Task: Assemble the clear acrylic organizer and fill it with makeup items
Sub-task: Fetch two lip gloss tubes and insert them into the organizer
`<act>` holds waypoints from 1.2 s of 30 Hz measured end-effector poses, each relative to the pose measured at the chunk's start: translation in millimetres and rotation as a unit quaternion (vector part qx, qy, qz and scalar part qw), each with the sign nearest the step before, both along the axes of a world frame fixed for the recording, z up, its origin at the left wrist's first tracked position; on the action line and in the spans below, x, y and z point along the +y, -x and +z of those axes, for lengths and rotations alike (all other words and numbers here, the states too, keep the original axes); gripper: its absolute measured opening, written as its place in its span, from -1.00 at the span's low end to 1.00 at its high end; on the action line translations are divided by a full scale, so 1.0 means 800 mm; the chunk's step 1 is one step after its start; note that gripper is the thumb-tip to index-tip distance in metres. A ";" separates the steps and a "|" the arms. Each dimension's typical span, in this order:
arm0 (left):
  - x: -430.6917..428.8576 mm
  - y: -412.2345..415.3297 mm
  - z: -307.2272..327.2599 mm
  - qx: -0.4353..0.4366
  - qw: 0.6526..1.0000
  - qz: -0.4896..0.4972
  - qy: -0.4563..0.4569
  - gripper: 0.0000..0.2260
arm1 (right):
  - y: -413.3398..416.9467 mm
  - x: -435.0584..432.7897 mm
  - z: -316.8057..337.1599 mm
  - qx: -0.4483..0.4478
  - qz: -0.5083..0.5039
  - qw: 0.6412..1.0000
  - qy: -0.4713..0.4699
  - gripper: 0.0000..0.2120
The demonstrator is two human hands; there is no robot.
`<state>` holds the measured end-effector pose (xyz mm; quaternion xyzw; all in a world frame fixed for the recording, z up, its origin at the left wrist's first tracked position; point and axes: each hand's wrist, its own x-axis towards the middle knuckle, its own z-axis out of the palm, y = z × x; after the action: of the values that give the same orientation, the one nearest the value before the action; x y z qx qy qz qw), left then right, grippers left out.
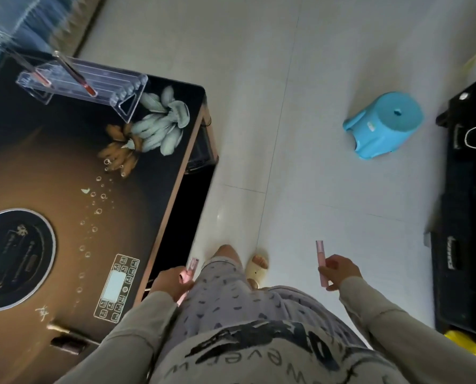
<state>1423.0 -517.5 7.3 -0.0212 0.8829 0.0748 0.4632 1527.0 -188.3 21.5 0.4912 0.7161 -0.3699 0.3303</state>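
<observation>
Organizer stood at the counter's far corner, ahead and left of both hands, its long axis crosswise. Left hand, nearer at the counter edge, gripped pink tubes. Right hand pinched one tube upright.

Each hand gripping pink tubes, clear organizer on table

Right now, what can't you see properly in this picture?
All in the head view:
- Left hand: how many pink tubes it grips; fingers hide them.
- Clear organizer: motion blur, so the sticks inside can't be named.
- Dark things on the table: too blurred to name.
- Black case: cut off by the right edge.
</observation>
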 end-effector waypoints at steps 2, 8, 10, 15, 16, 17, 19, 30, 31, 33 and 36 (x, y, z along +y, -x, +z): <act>0.019 0.020 -0.001 -0.002 1.000 -0.003 0.002 -0.68 | 0.019 0.019 -0.001 0.012 -0.009 1.000 0.000 -0.77; 0.074 0.100 -0.010 -0.017 1.000 -0.018 0.004 -0.65 | 0.072 0.064 -0.011 0.014 -0.045 0.999 -0.002 -0.79; 0.094 0.141 -0.015 -0.017 1.000 -0.021 0.000 -0.66 | 0.096 0.082 -0.017 -0.001 -0.050 0.999 -0.004 -0.79; 0.147 0.253 -0.011 0.004 0.999 -0.006 -0.038 -0.84 | 0.162 0.115 -0.016 -0.020 -0.058 0.998 -0.009 -0.95; 0.158 0.274 -0.009 0.008 0.999 -0.009 -0.043 -0.83 | 0.175 0.121 -0.015 -0.019 -0.071 0.997 -0.012 -0.95; 0.169 0.296 -0.005 0.014 0.999 -0.013 -0.048 -0.80 | 0.188 0.128 -0.016 -0.014 -0.088 0.996 -0.015 -0.94; 0.191 0.337 0.003 0.020 0.998 -0.030 -0.055 -0.73 | 0.215 0.141 -0.016 -0.010 -0.100 0.995 -0.020 -0.90; 0.270 0.470 0.008 0.026 0.997 0.024 -0.072 -0.86 | 0.378 0.244 -0.022 -0.005 -0.049 0.998 -0.028 -0.85; 0.275 0.478 0.006 0.023 0.996 0.048 -0.072 -0.81 | 0.399 0.258 -0.024 -0.007 -0.030 0.999 -0.025 -0.83; 0.284 0.491 0.004 0.018 0.993 0.094 -0.064 -0.72 | 0.445 0.284 -0.028 -0.013 0.020 0.999 -0.023 -0.80; 0.298 0.507 -0.002 0.010 0.987 0.153 -0.047 -0.72 | 0.523 0.323 -0.027 0.004 0.058 0.998 -0.011 -0.83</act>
<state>1017.4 -279.1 5.7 -0.1337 0.8695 0.1862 0.4374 1108.7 70.1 0.0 0.4506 0.7490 -0.3440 0.3429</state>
